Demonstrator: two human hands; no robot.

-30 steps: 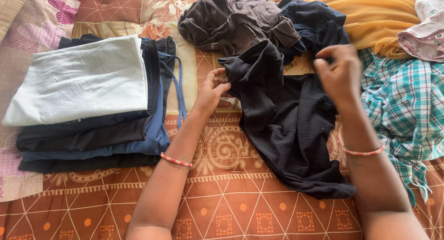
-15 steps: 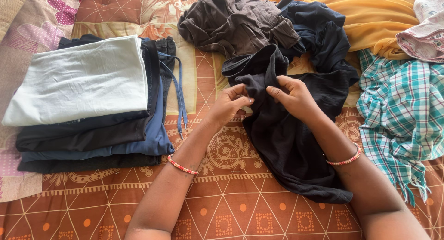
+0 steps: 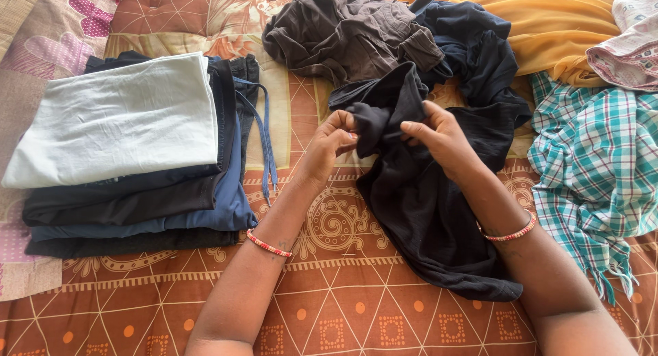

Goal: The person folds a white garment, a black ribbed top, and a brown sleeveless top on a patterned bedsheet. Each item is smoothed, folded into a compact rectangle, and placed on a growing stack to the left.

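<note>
Both hands meet at the middle of the head view. Left hand [image 3: 327,145] is closed, thumb and fingers pinching a fold of the black garment [image 3: 425,212]; right hand [image 3: 442,138] is likewise closed on the same bunched edge, just beside the left, so the cloth rises in a small peak between them. Each wrist wears a beaded bracelet.

That black garment lies at centre frame on the patterned orange bedsheet [image 3: 343,294], its lower part trailing toward the lower right and its upper part touching the crumpled brown garment [image 3: 349,30] and the dark navy garment [image 3: 473,33] at the top. It looks light, thin and limp; it would sag and fold wherever it is unsupported, and it seems neither slippery nor fragile. A hem, seam or corner appears the surest place to pinch it, since loose middle cloth would simply bunch.

At the left of the frame sits a stack of folded clothes [image 3: 130,184], a pale folded piece on top. A yellow cloth [image 3: 548,27] fills the upper right, and a teal checked cloth [image 3: 603,164] lies at the right edge.

Compared with half a second ago, both hands sit slightly higher in the frame, and the pinched fold is lifted and more gathered; the stack and other cloths are unchanged.
</note>
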